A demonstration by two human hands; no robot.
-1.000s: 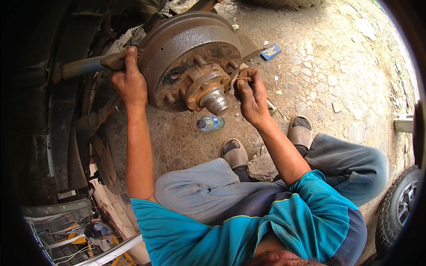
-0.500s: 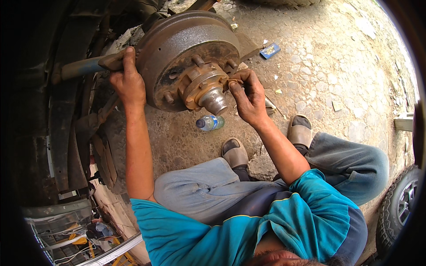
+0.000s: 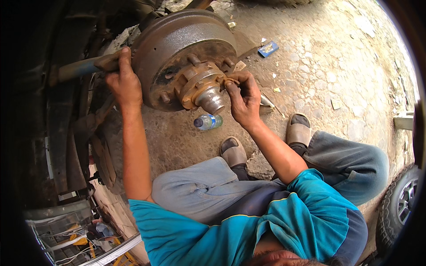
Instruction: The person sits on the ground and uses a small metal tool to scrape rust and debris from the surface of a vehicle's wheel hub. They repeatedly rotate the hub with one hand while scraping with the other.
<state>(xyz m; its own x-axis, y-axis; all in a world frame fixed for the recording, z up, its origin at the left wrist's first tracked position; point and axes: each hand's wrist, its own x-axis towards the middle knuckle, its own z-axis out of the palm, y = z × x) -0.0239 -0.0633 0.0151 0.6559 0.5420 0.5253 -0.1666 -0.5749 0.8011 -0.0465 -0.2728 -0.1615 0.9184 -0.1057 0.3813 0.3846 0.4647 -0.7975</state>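
A rusty brake drum (image 3: 186,37) with wheel studs fills the upper middle, and the brown hub (image 3: 202,80) sticks out of its face, ending in a bare metal cap (image 3: 210,100). My left hand (image 3: 124,86) grips the drum's left rear edge. Its thumb points up along the rim, and the other fingers are partly hidden beside a dark bracket. At the hub's right side, my right hand (image 3: 243,95) is closed, thumb and bent forefinger pressed to the flange edge. Whether something small lies in that pinch cannot be seen.
A bluish axle tube (image 3: 77,68) runs left from the drum. Below the hub a plastic bottle (image 3: 208,122) lies on the ground. A blue box (image 3: 268,49) lies beyond my right hand, and a stone (image 3: 259,165) sits between my feet. A tyre (image 3: 399,208) stands at lower right.
Drum, hub and both hands appear slightly further left, as the whole view has shifted a little. Both hands keep their places on the drum and hub.
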